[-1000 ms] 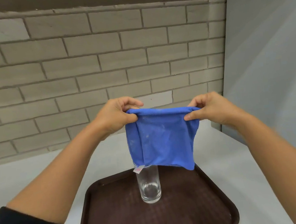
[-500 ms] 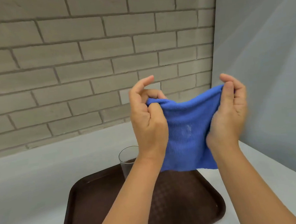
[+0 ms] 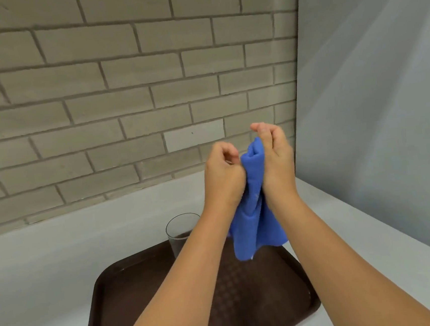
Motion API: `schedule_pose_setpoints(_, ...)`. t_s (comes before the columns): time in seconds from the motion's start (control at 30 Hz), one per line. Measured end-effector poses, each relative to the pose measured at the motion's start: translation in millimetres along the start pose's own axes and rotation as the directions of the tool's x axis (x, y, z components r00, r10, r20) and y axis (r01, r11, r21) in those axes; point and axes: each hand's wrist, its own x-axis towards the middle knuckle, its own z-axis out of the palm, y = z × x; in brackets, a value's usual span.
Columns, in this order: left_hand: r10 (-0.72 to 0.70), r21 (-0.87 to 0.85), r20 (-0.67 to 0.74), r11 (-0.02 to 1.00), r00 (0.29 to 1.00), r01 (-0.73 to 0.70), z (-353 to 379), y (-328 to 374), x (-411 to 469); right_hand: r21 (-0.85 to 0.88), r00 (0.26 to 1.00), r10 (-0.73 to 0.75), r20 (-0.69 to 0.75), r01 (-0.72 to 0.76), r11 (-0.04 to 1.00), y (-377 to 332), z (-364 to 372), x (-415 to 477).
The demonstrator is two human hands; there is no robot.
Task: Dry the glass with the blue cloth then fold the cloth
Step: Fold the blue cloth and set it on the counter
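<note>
The blue cloth [image 3: 256, 224] hangs folded in the air between my two hands, above the tray. My left hand [image 3: 223, 175] presses its left side, fingers curled. Against its right side lies my right hand [image 3: 277, 162], fingertips above the top fold. The two hands are close together, with the cloth doubled between them. A clear drinking glass [image 3: 180, 232] stands upright on the far part of the brown tray [image 3: 122, 298], just left of my left forearm, which hides its right side.
The tray lies on a pale grey counter [image 3: 48, 271]. A brick wall [image 3: 98, 108] rises behind it and a plain grey wall [image 3: 374, 108] closes the right side. The counter's right strip [image 3: 373, 239] beside the tray is narrow.
My hands have come together, bringing the two held edges of the spread cloth against each other so it hangs doubled. The view has shifted left and down slightly.
</note>
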Motion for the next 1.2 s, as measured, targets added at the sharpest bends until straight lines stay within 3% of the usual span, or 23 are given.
schedule_pose_setpoints(0.07, -0.068, 0.004, 0.029, 0.998, 0.997, 0.068, -4.2, -6.6, -4.1, -0.112, 0.996, -0.025, -0.085, 0.016, 0.994, -2.7, -0.5, 4.5)
schedule_pose_setpoints(0.2, -0.044, -0.282, 0.126, 0.956, 0.991, 0.078, -6.2, -17.5, -25.5, -0.191, 0.990, -0.072, -0.120, 0.048, 0.980, -4.4, -0.1, 9.6)
schedule_pose_setpoints(0.27, 0.009, -0.281, 0.194, 0.959, 0.981, 0.047, -2.6, -18.4, -29.6, -0.218, 0.993, -0.063, -0.100, 0.040, 0.975, -0.7, -1.0, 11.4)
schedule_pose_setpoints(0.33, 0.002, -0.211, 0.174, 0.977, 0.985, 0.035, 2.1, -15.8, -29.9, -0.209, 0.995, -0.032, -0.092, 0.012, 0.978, 1.6, -2.5, 12.3)
schedule_pose_setpoints(0.47, -0.134, -0.166, 0.119, 0.974, 0.984, 0.152, -1.9, -12.8, -17.1, -0.113, 0.986, 0.168, -0.010, -0.168, 0.979, -0.5, -22.1, 13.0)
schedule_pose_setpoints(0.57, -0.208, -0.302, 0.320, 0.902, 0.924, 0.308, -11.7, -9.7, -1.1, 0.006, 0.883, 0.350, 0.314, -0.371, 0.929, 5.3, -53.6, 3.5)
schedule_pose_setpoints(0.63, -0.235, -0.355, 0.414, 0.848, 0.880, 0.394, -15.8, -6.6, 9.5, -0.051, 0.769, 0.445, 0.458, -0.478, 0.877, 15.6, -70.1, -10.8)
schedule_pose_setpoints(0.7, -0.293, -0.340, 0.447, 0.819, 0.845, 0.463, -16.5, -4.7, 18.7, -0.158, 0.681, 0.552, 0.480, -0.552, 0.819, 26.4, -78.6, -24.7)
schedule_pose_setpoints(0.77, -0.364, -0.301, 0.444, 0.800, 0.819, 0.519, -14.8, -4.6, 25.5, -0.171, 0.641, 0.605, 0.472, -0.607, 0.776, 36.5, -83.5, -33.0)
schedule_pose_setpoints(0.93, -0.513, -0.287, 0.339, 0.742, 0.789, 0.606, -9.2, -26.9, 42.4, 0.019, 0.595, 0.609, 0.524, -0.724, 0.690, 57.2, -94.7, -33.9)
schedule_pose_setpoints(1.07, -0.596, -0.303, 0.414, 0.623, 0.688, 0.722, -1.4, -60.9, 45.8, 0.104, 0.490, 0.683, 0.541, -0.846, 0.524, 85.2, -111.8, -35.0)
schedule_pose_setpoints(1.2, -0.636, -0.381, 0.418, 0.525, 0.649, 0.761, 24.3, -93.3, 46.7, 0.169, 0.424, 0.716, 0.555, -0.900, 0.403, 111.5, -137.2, -30.4)
